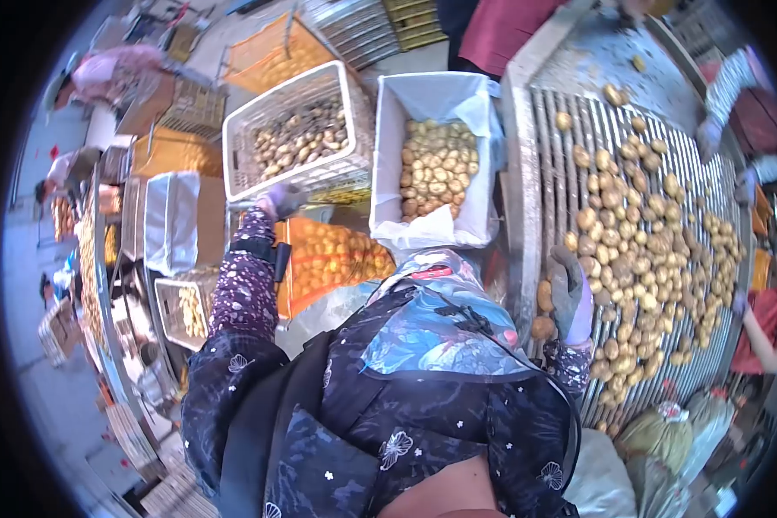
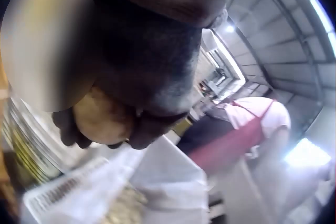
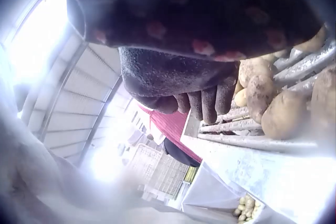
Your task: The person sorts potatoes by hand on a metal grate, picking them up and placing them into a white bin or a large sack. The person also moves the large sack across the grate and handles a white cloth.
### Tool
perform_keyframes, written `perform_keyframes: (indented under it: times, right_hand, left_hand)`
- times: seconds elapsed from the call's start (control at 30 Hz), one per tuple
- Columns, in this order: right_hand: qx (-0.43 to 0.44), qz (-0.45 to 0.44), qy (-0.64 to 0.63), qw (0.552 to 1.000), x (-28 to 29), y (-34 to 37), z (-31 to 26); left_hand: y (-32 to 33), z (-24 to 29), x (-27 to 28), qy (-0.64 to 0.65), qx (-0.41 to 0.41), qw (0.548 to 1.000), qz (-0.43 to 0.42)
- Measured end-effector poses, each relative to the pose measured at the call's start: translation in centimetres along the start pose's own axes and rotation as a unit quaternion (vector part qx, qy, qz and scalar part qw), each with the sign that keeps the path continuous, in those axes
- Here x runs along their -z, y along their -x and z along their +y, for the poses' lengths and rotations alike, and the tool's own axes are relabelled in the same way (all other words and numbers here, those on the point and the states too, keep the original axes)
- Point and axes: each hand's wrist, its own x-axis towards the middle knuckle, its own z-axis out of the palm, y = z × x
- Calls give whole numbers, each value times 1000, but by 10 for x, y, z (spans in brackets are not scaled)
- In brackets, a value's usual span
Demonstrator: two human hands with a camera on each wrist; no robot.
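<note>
L hand [image 1: 283, 200] (10 o'clock, by crate [image 1: 349, 104]) grips potato [image 2: 105, 120], R hand [image 1: 568, 293] (3 o'clock) relaxed, nothing visible; prob. best lowered gently, not tossed, vs. bruising.

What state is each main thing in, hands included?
Left hand: gripping a potato
Right hand: fingers loosely bent, no grip visible
White-lined crate: open-topped, partly filled
White basket: open-topped, partly filled
Orange mesh bag: loaded
Slatted table: strewn with loose potatoes
</note>
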Motion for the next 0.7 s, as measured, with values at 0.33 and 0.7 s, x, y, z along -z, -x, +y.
perform_keyframes:
  times: [0.33, 0.7]
  right_hand:
    - [-34, -60, -15, 998, 4, 4, -4]
    - [16, 510, 276, 814, 98, 108, 52]
  left_hand:
    - [-45, 75, -22, 128, -151, 980, 37]
    - [80, 431, -213, -131, -722, 670, -114]
